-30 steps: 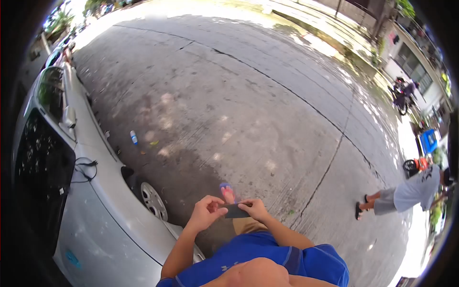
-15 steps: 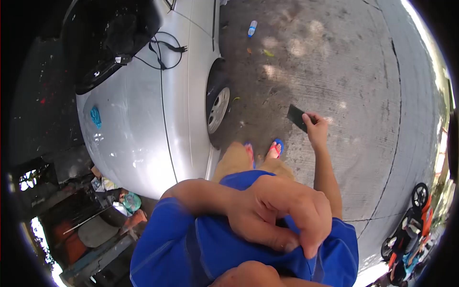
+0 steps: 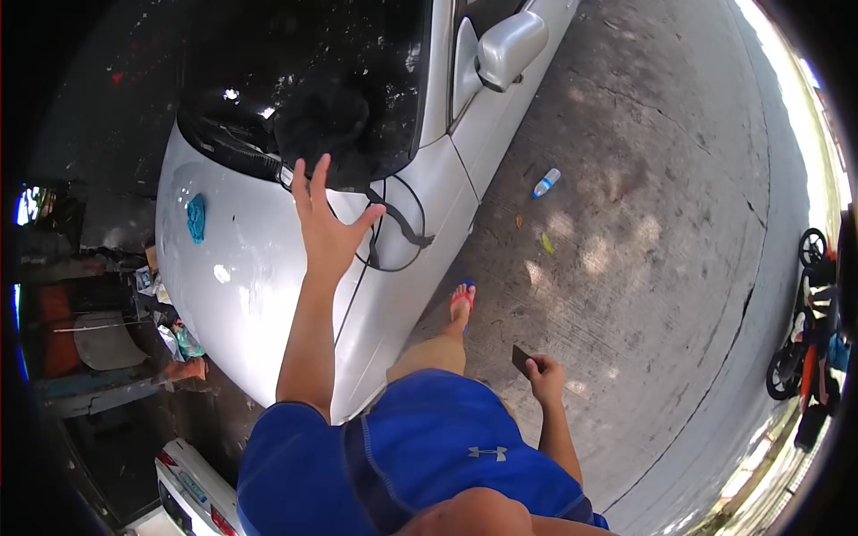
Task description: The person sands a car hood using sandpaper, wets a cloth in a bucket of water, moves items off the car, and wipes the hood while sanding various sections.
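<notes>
Over the hood of a silver car (image 3: pixel 241 295), my left hand (image 3: pixel 329 228) reaches out with its fingers spread and holds nothing. Just beyond the fingertips lies a dark, soft-looking black bundle (image 3: pixel 326 116) at the base of the windshield; whether the fingers touch it I cannot tell. Black straps (image 3: pixel 407 228) trail from it in a loop across the hood and fender. Lower right, my right hand (image 3: pixel 547 380) pinches a thin, flat, dark rectangular piece (image 3: pixel 521 360) at one end, held above the concrete. Its kind I cannot make out.
A blue cloth (image 3: pixel 196 219) lies on the hood. The car's side mirror (image 3: pixel 511 52) juts out at the top. A plastic bottle (image 3: pixel 546 183) lies on the concrete. Motorbikes (image 3: pixel 809 330) stand at the far right, and a white car (image 3: pixel 192 487) is at lower left.
My left hand has moved from close before my chest out over the hood, fingers now spread. I am nearer the windshield. My right hand still holds the dark piece, now lower in view.
</notes>
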`<state>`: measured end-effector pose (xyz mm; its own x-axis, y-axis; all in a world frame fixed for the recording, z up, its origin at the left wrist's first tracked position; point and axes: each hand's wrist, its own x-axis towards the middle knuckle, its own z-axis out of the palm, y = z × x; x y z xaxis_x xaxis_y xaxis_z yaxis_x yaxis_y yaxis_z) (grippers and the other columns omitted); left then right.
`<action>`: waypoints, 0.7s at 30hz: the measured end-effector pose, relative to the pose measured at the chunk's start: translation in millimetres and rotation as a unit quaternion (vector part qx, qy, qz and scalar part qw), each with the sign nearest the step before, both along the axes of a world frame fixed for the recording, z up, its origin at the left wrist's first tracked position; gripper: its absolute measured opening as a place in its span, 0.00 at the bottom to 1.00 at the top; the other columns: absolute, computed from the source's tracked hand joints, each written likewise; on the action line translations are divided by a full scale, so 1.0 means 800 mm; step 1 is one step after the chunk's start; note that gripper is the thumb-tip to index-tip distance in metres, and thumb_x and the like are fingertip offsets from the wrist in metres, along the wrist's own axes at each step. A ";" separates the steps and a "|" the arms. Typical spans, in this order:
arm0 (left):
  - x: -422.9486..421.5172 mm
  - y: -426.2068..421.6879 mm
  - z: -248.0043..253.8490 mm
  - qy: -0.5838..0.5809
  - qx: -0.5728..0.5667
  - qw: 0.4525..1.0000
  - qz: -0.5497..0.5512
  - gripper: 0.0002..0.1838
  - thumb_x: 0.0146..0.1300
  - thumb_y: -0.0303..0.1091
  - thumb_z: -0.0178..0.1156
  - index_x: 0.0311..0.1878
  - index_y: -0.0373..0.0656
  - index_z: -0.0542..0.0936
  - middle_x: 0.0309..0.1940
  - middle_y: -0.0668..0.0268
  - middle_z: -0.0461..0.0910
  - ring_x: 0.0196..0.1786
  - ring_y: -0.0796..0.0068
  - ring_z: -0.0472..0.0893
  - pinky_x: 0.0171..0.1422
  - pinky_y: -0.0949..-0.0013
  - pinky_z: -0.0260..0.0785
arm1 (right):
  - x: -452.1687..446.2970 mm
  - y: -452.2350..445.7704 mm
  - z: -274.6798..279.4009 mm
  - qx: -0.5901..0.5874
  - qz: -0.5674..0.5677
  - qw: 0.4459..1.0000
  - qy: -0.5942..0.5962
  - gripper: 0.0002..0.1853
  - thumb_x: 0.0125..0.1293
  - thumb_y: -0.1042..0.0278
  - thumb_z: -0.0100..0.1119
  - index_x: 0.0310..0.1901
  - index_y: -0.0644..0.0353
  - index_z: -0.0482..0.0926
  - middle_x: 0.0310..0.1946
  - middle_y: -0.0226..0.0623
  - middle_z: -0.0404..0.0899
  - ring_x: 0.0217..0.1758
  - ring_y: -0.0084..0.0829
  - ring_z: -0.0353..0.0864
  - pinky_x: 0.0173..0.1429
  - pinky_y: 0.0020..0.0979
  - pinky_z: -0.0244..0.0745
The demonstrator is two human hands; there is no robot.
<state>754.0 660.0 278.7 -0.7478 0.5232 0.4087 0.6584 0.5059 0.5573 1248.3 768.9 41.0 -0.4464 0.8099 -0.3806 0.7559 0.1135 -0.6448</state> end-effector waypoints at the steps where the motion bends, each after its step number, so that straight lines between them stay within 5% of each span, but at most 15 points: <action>1: -0.064 -0.009 -0.053 -0.063 0.018 0.991 0.117 0.67 0.50 0.56 0.86 0.87 0.52 0.53 0.85 0.38 0.45 0.84 0.35 0.59 0.83 0.44 0.60 | -0.021 0.020 0.016 0.011 0.008 1.000 0.007 0.14 0.69 0.60 0.73 0.46 0.62 0.91 0.36 0.47 0.92 0.40 0.39 0.93 0.49 0.39 0.83; 4: -0.151 0.009 -0.111 -0.347 0.159 0.875 0.297 0.79 0.47 0.75 0.80 0.89 0.54 0.37 0.81 0.27 0.44 0.81 0.27 0.60 0.81 0.39 0.61 | -0.076 0.089 0.047 0.036 -0.032 0.998 0.028 0.13 0.69 0.61 0.73 0.45 0.63 0.91 0.33 0.44 0.91 0.37 0.35 0.91 0.48 0.37 0.83; 8: -0.172 0.039 -0.118 -0.263 0.152 0.876 0.375 0.81 0.45 0.73 0.82 0.89 0.55 0.36 0.75 0.21 0.50 0.76 0.26 0.66 0.79 0.41 0.64 | -0.101 0.142 0.065 0.046 -0.112 0.988 0.099 0.12 0.67 0.64 0.73 0.42 0.65 0.91 0.29 0.38 0.90 0.33 0.26 0.85 0.44 0.33 0.81; 10: -0.181 0.039 -0.109 -0.278 0.128 0.864 0.401 0.82 0.42 0.70 0.85 0.89 0.58 0.36 0.72 0.21 0.53 0.73 0.28 0.68 0.76 0.41 0.66 | -0.098 0.163 0.048 0.089 -0.104 0.990 0.036 0.12 0.64 0.65 0.75 0.43 0.66 0.91 0.28 0.39 0.89 0.33 0.28 0.86 0.44 0.34 0.81; 14: -0.180 0.044 -0.083 -0.285 0.169 0.848 0.413 0.80 0.41 0.59 0.89 0.90 0.65 0.40 0.70 0.28 0.54 0.73 0.31 0.68 0.73 0.44 0.69 | -0.109 0.191 0.031 0.087 -0.096 0.991 -0.029 0.15 0.60 0.61 0.76 0.45 0.61 0.93 0.29 0.47 0.90 0.34 0.38 0.90 0.45 0.38 0.82; 18: -0.180 0.059 -0.044 -0.400 0.416 0.742 0.340 0.72 0.47 0.40 0.84 0.90 0.62 0.44 0.80 0.39 0.51 0.71 0.47 0.68 0.65 0.49 0.71 | -0.147 0.231 0.035 0.047 -0.052 0.996 -0.056 0.15 0.62 0.60 0.76 0.45 0.60 0.93 0.32 0.50 0.91 0.37 0.42 0.92 0.47 0.40 0.84; 20: -0.179 0.089 -0.007 -0.429 0.466 0.680 0.369 0.67 0.52 0.41 0.80 0.89 0.65 0.45 0.82 0.59 0.56 0.76 0.52 0.64 0.60 0.38 0.69 | -0.172 0.264 0.032 0.039 -0.012 0.998 -0.039 0.15 0.63 0.59 0.75 0.46 0.60 0.93 0.33 0.51 0.91 0.38 0.43 0.93 0.48 0.42 0.84; 21: -0.194 0.093 -0.018 -0.423 0.492 0.669 0.362 0.66 0.53 0.41 0.79 0.89 0.66 0.45 0.82 0.59 0.56 0.77 0.50 0.64 0.59 0.37 0.69 | -0.187 0.286 0.027 0.036 -0.010 0.998 -0.044 0.15 0.63 0.59 0.75 0.45 0.60 0.93 0.33 0.50 0.91 0.38 0.43 0.93 0.48 0.42 0.84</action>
